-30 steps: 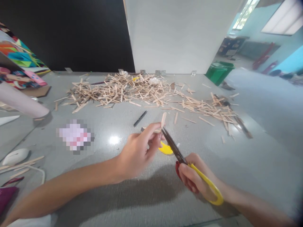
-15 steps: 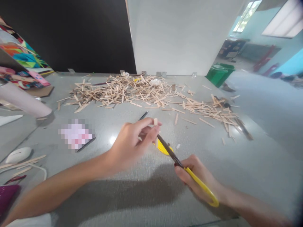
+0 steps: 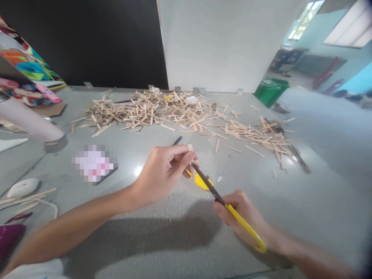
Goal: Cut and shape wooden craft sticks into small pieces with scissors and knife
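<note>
My left hand (image 3: pixel 165 170) pinches a short wooden craft stick (image 3: pixel 190 148) between thumb and fingers, its rounded top poking out above them. My right hand (image 3: pixel 244 211) is closed around a pair of scissors (image 3: pixel 213 188) with yellow handles and dark blades. The blade tips reach the craft stick just beside my left thumb; whether they are cutting into it I cannot tell. On the table below the blades lies a yellow half-round piece (image 3: pixel 202 182), partly covered by the scissors. A small pale scrap (image 3: pixel 219 179) rests to its right.
A heap of loose craft sticks (image 3: pixel 145 112) spreads along the back of the table, trailing right. Behind it stand a black panel (image 3: pixel 101 42) and a white panel (image 3: pixel 217 46). At left are a white mouse (image 3: pixel 23 188), a paper roll (image 3: pixel 37 122) and a pen (image 3: pixel 106 176). A green bin (image 3: pixel 270 93) stands beyond.
The craft stick has tilted slightly in my left hand, and those fingers have closed in nearer the blade tips. The scissors have shifted a little left.
</note>
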